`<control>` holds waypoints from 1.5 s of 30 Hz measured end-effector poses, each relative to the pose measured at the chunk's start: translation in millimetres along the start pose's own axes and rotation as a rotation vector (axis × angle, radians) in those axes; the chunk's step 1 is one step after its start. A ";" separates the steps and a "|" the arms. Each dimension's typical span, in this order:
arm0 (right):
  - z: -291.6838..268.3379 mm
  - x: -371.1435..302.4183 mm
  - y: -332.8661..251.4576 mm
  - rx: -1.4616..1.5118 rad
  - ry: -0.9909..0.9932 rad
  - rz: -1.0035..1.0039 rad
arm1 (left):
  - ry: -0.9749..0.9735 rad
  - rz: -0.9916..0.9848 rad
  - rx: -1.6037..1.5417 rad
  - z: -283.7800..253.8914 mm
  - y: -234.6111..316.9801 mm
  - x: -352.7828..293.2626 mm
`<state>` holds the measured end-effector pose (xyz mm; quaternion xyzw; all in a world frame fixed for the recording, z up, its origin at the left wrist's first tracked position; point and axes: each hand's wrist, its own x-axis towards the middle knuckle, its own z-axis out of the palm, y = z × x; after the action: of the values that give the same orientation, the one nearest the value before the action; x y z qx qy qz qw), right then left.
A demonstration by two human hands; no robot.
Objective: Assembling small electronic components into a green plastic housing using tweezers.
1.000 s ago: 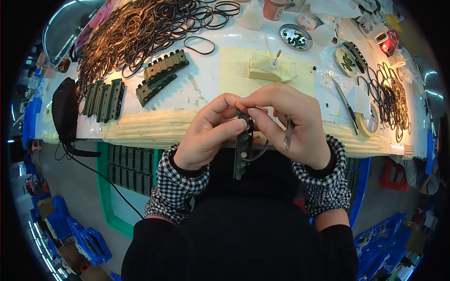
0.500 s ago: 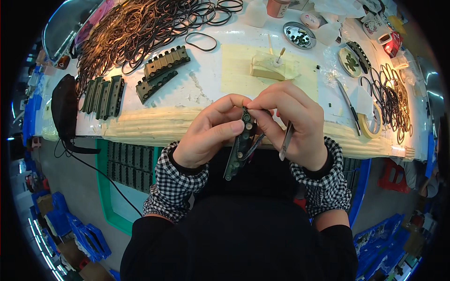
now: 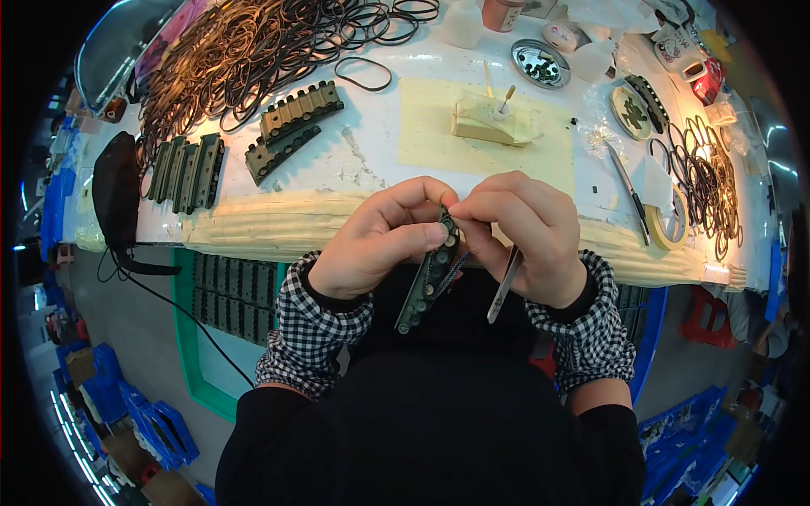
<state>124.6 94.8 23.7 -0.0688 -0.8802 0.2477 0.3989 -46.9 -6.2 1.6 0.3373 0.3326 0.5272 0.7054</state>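
Note:
My left hand [image 3: 371, 240] is closed around the upper end of a dark green model tank hull piece [image 3: 422, 287] with small road wheels along its side. The piece slants down toward my body, just off the table's front edge. A thin dark track strip [image 3: 452, 273] hangs beside the wheels. My right hand [image 3: 531, 228] pinches with thumb and forefinger at the top end of the piece, touching the left fingertips; what lies between them is hidden. Metal tweezers [image 3: 504, 287] are tucked in the same right hand, pointing downward.
Black loops [image 3: 253, 59] lie heaped at the back left. More green hull pieces [image 3: 187, 173] and a wheeled pair [image 3: 291, 126] lie left. A cream block [image 3: 494, 122] bears a stick. Right are a metal dish [image 3: 540, 64], a tape roll [image 3: 671, 228] and a slim tool [image 3: 637, 207].
Both hands have come slightly nearer my body with the hull piece. The tweezers have swung so that their lower end points farther down and left.

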 end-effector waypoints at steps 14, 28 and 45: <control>-10.1 4.2 2.0 0.110 -0.120 0.048 | -0.062 -0.007 -0.001 -1.6 3.8 -1.7; 21.4 -17.0 -20.8 -0.023 0.053 0.267 | 0.380 0.431 0.235 8.1 -3.4 6.0; 10.9 4.6 -40.0 0.474 -0.082 0.733 | 0.439 0.474 0.113 12.6 -4.1 -2.2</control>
<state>116.6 57.4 40.3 -0.2735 -0.7315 0.5705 0.2541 -34.8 -10.8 5.4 0.3223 0.4178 0.7177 0.4544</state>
